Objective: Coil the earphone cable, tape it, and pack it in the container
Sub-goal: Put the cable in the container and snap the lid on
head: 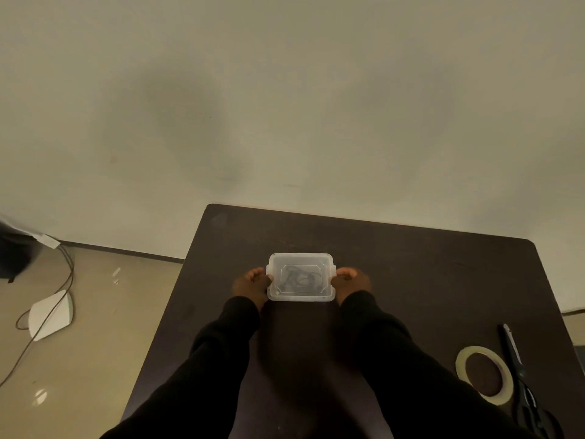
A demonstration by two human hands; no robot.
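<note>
Left hand (251, 285) at 9 o'clock, right hand (349, 282) at 3 o'clock of lidded container (300, 277), fingers clamped on side tabs, likely pressing lid shut over dark earphone cable (299, 278). Tape roll (484, 375), scissors (519, 375) parked at 4 o'clock, apparently finished with.

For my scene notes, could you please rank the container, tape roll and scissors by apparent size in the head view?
1. Scissors, longest, though partly cut off.
2. Container and tape roll look alike; the roll lies nearer the camera, so unranked.

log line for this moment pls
stage: closing/holding | left hand and right hand: gripping container sides | lid on | cable inside | tape roll, scissors: idle, table's right
</note>
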